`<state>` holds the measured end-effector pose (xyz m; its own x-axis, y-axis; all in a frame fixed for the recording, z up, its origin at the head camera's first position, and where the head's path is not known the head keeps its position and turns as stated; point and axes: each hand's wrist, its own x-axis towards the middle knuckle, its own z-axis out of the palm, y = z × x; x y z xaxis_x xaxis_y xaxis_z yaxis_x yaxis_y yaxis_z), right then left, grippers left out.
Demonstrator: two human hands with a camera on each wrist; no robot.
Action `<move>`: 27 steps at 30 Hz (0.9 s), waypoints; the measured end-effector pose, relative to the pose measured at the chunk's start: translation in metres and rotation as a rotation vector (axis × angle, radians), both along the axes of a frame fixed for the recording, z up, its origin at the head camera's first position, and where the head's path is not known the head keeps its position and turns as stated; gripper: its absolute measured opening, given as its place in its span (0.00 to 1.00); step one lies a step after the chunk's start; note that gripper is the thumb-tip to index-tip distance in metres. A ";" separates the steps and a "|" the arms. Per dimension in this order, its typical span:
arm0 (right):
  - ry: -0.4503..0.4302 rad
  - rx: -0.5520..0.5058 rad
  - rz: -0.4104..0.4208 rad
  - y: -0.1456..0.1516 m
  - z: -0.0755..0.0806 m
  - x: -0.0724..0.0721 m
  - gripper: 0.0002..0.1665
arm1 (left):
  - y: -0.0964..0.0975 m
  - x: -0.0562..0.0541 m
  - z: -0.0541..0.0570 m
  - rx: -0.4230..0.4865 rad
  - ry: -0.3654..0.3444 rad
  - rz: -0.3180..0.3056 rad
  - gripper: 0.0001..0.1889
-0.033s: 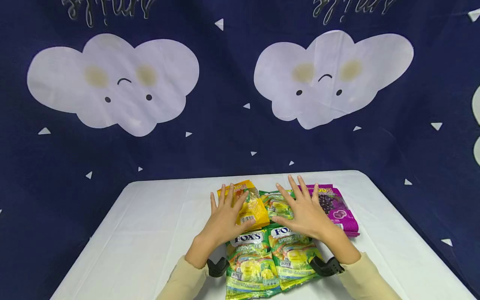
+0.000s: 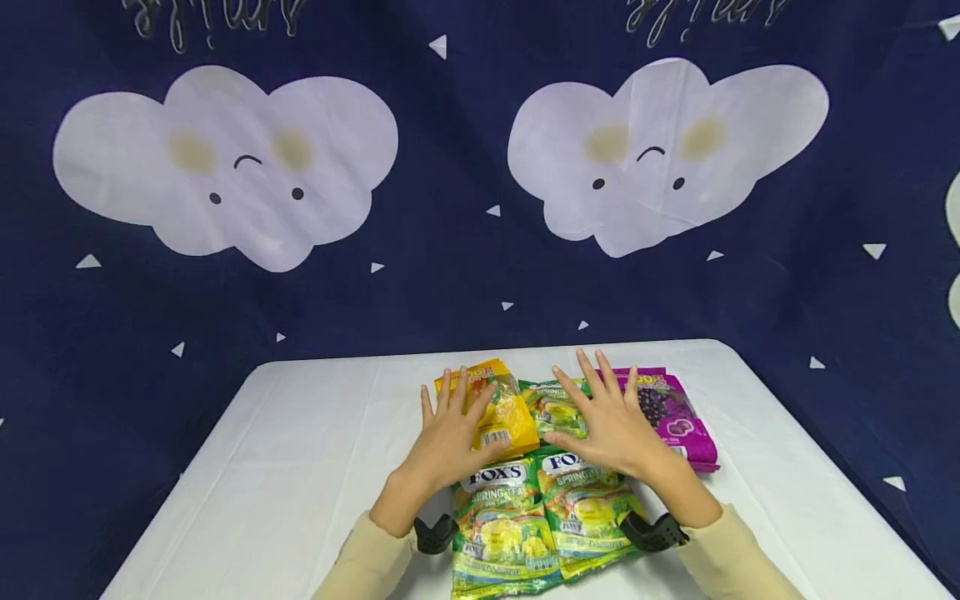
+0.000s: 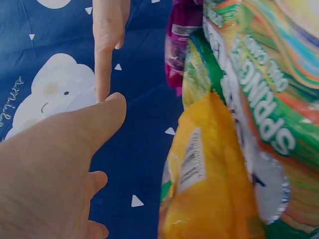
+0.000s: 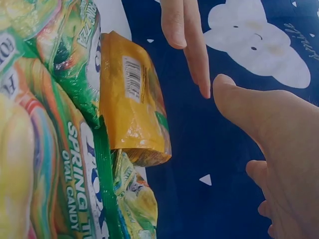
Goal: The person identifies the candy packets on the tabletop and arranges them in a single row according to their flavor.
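Note:
My left hand point(image 2: 447, 440) is held over the left side of the yellow candy bag point(image 2: 519, 419), fingers spread and straight. My right hand point(image 2: 617, 431), equally spread, overlaps the small green Spring Tea bag point(image 2: 553, 414) and the purple grape candy bag point(image 2: 686, 425). Two green Fox's Spring Tea candy bags lie side by side in front, one on the left point(image 2: 501, 525) and one on the right point(image 2: 594, 515), below the wrists. Both wrist views show a gap between the palms and the bags, including the yellow bag point(image 3: 209, 164). Neither hand grips anything.
The bags lie grouped on a white-covered table point(image 2: 285, 467). Behind it hangs a dark blue cloth point(image 2: 450, 308) printed with clouds and small triangles. Each wrist wears a black strap, one on the left point(image 2: 435, 533) and one on the right point(image 2: 652, 533).

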<state>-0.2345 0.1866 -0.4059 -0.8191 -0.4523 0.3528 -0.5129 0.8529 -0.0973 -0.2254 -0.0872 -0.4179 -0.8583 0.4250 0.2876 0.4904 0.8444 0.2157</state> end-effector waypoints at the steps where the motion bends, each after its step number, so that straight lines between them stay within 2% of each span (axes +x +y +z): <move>1: -0.003 0.004 -0.002 0.001 -0.001 0.000 0.54 | 0.000 0.000 -0.001 0.002 -0.008 -0.001 0.42; 8: -0.025 -0.009 -0.001 0.000 -0.004 0.000 0.55 | 0.001 0.003 -0.002 0.033 -0.029 -0.013 0.42; 10: -0.045 -0.063 0.015 -0.002 -0.003 0.002 0.54 | -0.002 0.006 -0.001 0.081 -0.059 -0.007 0.40; 12: -0.094 -0.174 0.043 -0.004 -0.002 0.006 0.51 | -0.006 0.013 0.000 0.178 -0.126 0.010 0.38; 16: -0.295 -0.497 0.115 -0.007 -0.001 0.018 0.41 | -0.021 0.030 0.001 0.446 -0.272 0.059 0.33; 19: -0.492 -0.684 0.151 -0.009 -0.004 0.028 0.37 | -0.033 0.042 -0.004 0.549 -0.331 0.093 0.29; 23: -0.709 -0.789 0.200 -0.015 -0.009 0.041 0.38 | -0.041 0.055 -0.015 0.589 -0.418 0.076 0.25; 27: -0.836 -0.808 0.221 -0.025 -0.015 0.051 0.39 | -0.041 0.065 -0.024 0.606 -0.527 0.037 0.24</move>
